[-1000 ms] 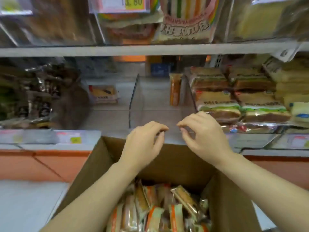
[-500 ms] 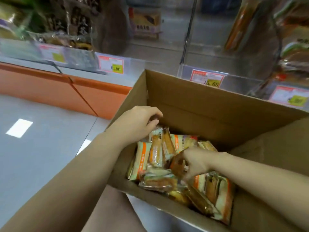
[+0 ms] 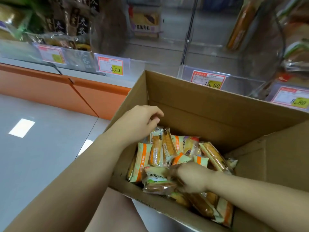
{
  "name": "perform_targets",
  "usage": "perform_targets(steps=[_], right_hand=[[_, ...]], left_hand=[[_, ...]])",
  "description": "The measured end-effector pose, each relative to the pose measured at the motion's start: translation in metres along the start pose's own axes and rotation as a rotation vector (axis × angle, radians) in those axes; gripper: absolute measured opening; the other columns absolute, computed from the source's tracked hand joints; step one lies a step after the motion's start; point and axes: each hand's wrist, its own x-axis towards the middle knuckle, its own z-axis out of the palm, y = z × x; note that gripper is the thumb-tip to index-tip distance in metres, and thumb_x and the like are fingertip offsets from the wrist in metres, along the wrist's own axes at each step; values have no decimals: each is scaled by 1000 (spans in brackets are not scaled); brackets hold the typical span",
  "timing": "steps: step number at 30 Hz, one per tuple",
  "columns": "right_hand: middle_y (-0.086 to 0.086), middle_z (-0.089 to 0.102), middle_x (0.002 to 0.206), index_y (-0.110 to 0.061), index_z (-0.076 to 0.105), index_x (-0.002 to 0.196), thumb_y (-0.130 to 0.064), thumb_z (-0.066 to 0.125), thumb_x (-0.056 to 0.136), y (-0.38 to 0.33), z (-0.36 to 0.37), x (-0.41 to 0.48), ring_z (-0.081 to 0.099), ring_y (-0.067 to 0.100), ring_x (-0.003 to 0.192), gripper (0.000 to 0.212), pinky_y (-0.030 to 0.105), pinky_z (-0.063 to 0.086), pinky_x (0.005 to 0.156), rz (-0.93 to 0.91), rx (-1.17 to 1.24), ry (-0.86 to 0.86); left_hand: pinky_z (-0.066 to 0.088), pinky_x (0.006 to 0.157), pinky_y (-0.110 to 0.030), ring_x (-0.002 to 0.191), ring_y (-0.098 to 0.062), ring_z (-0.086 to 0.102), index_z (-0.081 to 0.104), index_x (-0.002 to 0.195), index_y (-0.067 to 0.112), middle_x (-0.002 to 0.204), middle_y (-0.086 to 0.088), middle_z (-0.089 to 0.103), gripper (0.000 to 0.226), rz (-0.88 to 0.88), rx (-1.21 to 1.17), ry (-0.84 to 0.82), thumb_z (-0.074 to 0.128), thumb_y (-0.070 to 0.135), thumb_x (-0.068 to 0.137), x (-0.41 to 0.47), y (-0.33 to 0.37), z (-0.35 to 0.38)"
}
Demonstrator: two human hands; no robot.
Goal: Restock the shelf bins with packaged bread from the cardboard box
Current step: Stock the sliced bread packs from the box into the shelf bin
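Right hand [image 3: 192, 179], blurred, has its fingers curled on the end of a brown pack [image 3: 156, 180] at the box's near edge. Left hand [image 3: 142, 121] is curled just over the crimped top of an upright pack [image 3: 156, 148] by the left wall, pinching or not I cannot tell. Looks barely begun: box [image 3: 200, 111] holds a heap of packs [image 3: 212, 156], while the clear bin [image 3: 212, 52] behind its far wall shows bare floor and one lone pack [image 3: 240, 25] leaning at its right side. Packs are long, flat, glossy crinkly film, orange-cream print, likely soft; box is matte corrugated card, bin hard clear plastic.
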Motion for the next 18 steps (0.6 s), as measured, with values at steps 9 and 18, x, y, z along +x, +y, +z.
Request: perform_targets(steps=[9,18], right_hand=[[-5,65,83,-24,57,85,-15,52,90,15,-53,-5,59,12,71,11,31,50,69,115,256,253],[-7,64,80,-21,61,86,-26,59,91,7,-120,-69,60,15,68,7,27,49,62,226,424,724]], left_hand=[[51,86,-33,94,-7,59,62,118,25,108,7,65,25,1,-9,1,52,21,95,-1,-2,0],[44,71,-19,79,-4,56,58,93,24,87,11,60,5,36,-96,259,54,25,93,-7,29,-4]])
